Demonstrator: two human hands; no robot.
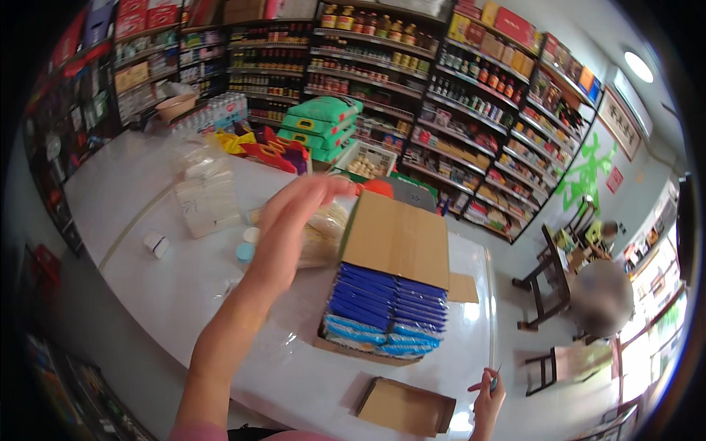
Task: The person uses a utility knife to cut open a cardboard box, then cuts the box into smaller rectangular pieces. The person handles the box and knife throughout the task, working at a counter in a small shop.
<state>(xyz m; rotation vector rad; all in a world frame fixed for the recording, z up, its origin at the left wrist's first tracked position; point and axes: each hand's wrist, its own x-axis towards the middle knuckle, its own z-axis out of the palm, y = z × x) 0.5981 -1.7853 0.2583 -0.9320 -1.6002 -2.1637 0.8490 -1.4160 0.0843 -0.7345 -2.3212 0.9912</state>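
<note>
My left hand, blurred, is raised over the table just left of an open cardboard carton. Its fingers point away from me, with nothing seen in them. The carton's flap stands up at the back, and in front lie two stacked columns of dark blue packets with light blue ones nearest me. At the table's right edge, my right hand grips a small tool with a teal handle and a thin pointed tip. Close to it lies a shallow cardboard lid or tray, its inside facing up.
White packs in clear plastic and a small white box are on the white table. Green sacks and a crate of round pale items stand beyond. Stocked shelves line the back. People sit at right.
</note>
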